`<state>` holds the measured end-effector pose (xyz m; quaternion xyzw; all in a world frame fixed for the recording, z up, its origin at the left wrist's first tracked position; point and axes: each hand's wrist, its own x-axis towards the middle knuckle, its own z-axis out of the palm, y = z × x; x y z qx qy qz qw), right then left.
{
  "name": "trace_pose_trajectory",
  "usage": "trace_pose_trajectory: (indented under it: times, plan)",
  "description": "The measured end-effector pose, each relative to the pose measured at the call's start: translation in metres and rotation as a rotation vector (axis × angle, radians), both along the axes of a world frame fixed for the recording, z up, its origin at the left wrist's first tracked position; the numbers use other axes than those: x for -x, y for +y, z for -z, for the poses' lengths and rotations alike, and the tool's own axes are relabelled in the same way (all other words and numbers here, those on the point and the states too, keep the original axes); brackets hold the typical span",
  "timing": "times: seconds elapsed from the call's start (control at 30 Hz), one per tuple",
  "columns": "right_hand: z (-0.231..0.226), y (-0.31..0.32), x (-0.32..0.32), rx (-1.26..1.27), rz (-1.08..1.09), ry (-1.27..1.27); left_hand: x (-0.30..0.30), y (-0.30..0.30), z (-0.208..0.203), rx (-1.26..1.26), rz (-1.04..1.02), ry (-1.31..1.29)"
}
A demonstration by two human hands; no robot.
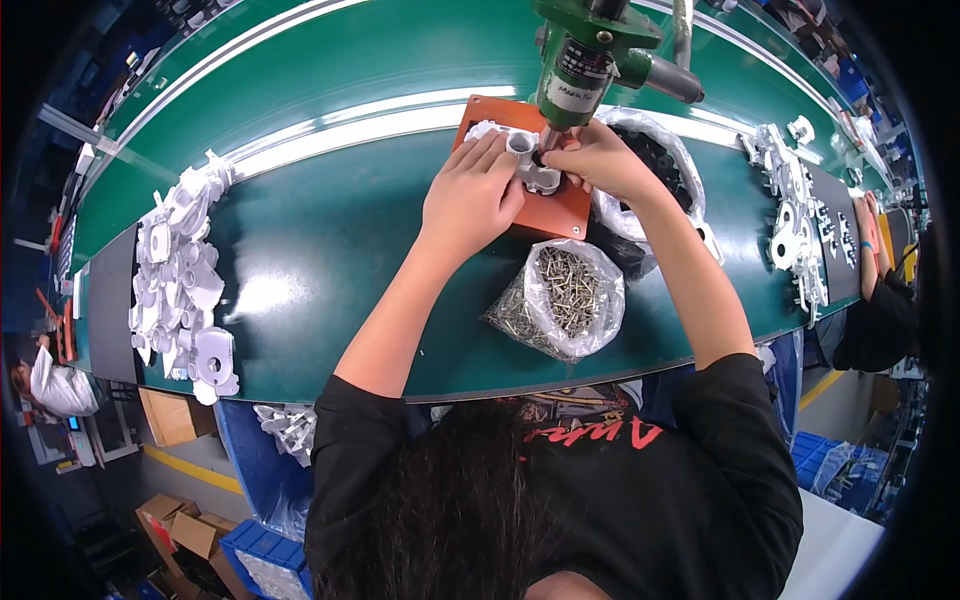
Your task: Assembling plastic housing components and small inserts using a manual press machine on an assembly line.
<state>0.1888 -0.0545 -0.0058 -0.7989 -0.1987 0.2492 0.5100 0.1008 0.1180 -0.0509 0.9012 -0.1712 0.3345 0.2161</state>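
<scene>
On an orange fixture plate lies a white plastic part with round cups. My left hand grips this part from its left side, fingers bent over it. At its right side my right hand is closed in a pinch beside the driver tip; what the fingers hold is hidden. The green driving machine stands over the plate, its tip pointing down between my hands. An open clear bag of screws sits in front of the plate.
Another plastic bag with dark parts stands right of the plate. White plastic parts are piled on the green bench at left, and more white parts at right. A co-worker's arm shows at far right.
</scene>
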Motion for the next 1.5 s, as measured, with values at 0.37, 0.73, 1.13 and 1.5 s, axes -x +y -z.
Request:
trace_pose_trajectory:
  times: [0.37,0.73,1.13,1.5]
  plan:
    - [-0.0021,0.0009,0.0016,0.017,0.016,-0.001,-0.0005,0.0004,0.0015,-0.013,-0.005,-0.004]
    - [-0.0022,0.0002,0.0018,0.037,0.019,-0.003,-0.0002,0.0005,0.0018,-0.013,-0.008,0.002]
    - [-0.0040,0.0002,0.0032,0.046,0.017,-0.006,0.0000,0.0002,0.0014,-0.014,-0.012,0.000]
    - [0.0005,0.0006,0.0038,0.007,0.063,0.009,-0.0002,-0.0001,0.0001,-0.015,-0.007,0.002]
